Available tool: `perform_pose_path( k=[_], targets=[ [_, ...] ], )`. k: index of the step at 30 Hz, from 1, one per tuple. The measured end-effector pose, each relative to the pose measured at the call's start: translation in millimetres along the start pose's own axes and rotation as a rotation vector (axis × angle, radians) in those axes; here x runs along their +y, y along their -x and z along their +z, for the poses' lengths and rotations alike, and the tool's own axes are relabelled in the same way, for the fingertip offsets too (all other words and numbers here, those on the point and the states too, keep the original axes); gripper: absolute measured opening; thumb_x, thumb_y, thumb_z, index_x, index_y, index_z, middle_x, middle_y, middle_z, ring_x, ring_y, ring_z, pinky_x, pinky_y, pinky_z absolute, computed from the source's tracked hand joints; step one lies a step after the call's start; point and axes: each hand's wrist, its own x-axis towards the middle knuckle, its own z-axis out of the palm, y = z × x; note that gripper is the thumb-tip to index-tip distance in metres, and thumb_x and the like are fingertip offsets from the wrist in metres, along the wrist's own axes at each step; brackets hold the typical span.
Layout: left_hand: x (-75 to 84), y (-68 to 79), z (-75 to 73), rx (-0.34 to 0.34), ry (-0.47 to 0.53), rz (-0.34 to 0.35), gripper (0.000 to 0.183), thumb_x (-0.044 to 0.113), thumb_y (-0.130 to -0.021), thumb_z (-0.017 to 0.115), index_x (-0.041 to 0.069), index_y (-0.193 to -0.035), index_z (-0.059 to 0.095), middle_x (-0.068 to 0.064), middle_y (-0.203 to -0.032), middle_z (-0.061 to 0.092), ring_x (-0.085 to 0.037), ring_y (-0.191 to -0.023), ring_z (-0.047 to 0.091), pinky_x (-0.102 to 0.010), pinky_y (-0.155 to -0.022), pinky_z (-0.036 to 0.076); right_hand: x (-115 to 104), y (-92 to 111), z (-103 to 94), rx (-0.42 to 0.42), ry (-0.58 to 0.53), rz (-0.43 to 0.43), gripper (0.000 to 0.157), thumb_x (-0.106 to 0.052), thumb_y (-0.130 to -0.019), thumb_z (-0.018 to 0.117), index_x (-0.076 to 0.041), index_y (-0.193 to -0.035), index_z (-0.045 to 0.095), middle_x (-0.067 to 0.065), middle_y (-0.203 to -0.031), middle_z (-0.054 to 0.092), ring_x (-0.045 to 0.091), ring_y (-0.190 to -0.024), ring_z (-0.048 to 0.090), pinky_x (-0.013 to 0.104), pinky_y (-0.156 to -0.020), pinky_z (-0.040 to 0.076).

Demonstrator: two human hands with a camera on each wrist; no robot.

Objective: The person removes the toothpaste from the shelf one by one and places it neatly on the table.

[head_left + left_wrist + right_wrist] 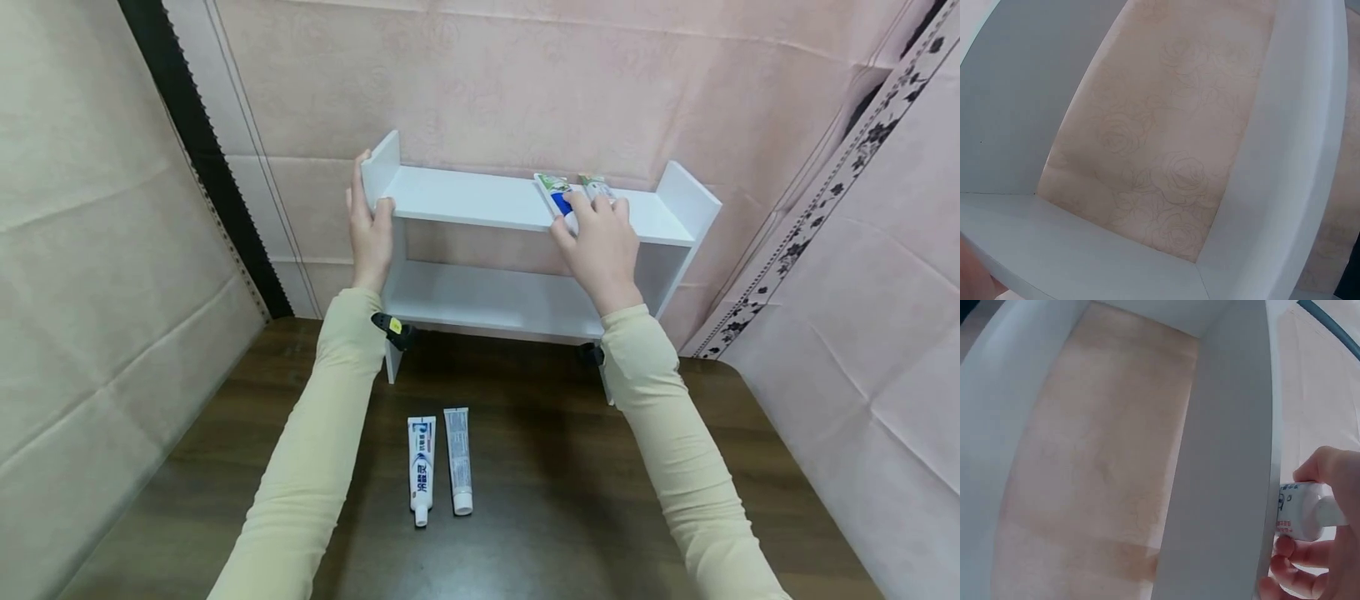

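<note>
A white two-tier shelf (457,197) stands on the brown table against the back cloth. My left hand (371,229) holds its left side panel near the top, and a bit of that hand shows at the corner of the left wrist view. On the top board, my right hand (600,246) pinches a white, green and blue toothpaste tube (553,187) between thumb and fingers. The wrist view shows the tube's capped end (1300,512) at the board's front edge. A second green-and-white tube (595,185) lies just right of it, partly hidden by the fingers.
Two more toothpaste tubes lie on the table before the shelf: one with blue lettering (422,467) and one showing grey small print (458,458). The lower board (487,296) sits beneath the top one. Pale cloth walls (862,333) enclose the table.
</note>
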Motion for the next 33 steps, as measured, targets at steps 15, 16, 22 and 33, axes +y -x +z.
perform_pose_path(
  k=[15,16,22,33],
  targets=[
    [37.1,21.0,-6.5,-0.030,0.022,-0.028,0.064,0.008,-0.089,0.040,0.024,-0.151,0.031,-0.011,-0.141,0.037,-0.012,-0.110,0.041,-0.027,-0.090,0.037,-6,6,-6.0,-0.004,0.033,-0.004,0.037,-0.039,-0.095,0.053,-0.011,-0.118,0.057,0.023,-0.101,0.064,0.039,-0.090,0.061,0.053,-0.066,0.049],
    [37.3,20.9,-6.7,-0.031,0.023,-0.030,0.064,0.008,-0.089,0.039,0.025,-0.151,0.031,-0.010,-0.141,0.037,-0.012,-0.110,0.041,-0.027,-0.090,0.037,-6,6,-6.1,0.000,0.041,-0.007,0.035,-0.038,-0.095,0.052,-0.010,-0.117,0.057,0.023,-0.100,0.065,0.040,-0.085,0.062,0.052,-0.064,0.048],
    [38.2,21.0,-7.2,-0.026,0.023,-0.049,0.064,0.010,-0.090,0.039,0.029,-0.151,0.031,-0.007,-0.139,0.037,-0.010,-0.109,0.041,-0.028,-0.091,0.038,-8,9,-4.5,0.016,0.049,-0.035,0.028,-0.033,-0.095,0.050,-0.009,-0.109,0.055,0.021,-0.079,0.067,0.032,-0.059,0.055,0.040,-0.047,0.037],
    [11.1,6.9,-4.1,-0.005,0.033,-0.028,0.066,0.009,-0.090,0.041,0.035,-0.150,0.031,-0.006,-0.139,0.038,-0.010,-0.107,0.042,-0.027,-0.086,0.039,-9,16,-5.2,0.036,0.034,-0.028,0.029,-0.032,-0.094,0.050,-0.010,-0.112,0.057,0.019,-0.072,0.066,0.028,-0.053,0.050,0.033,-0.045,0.029]
  ],
)
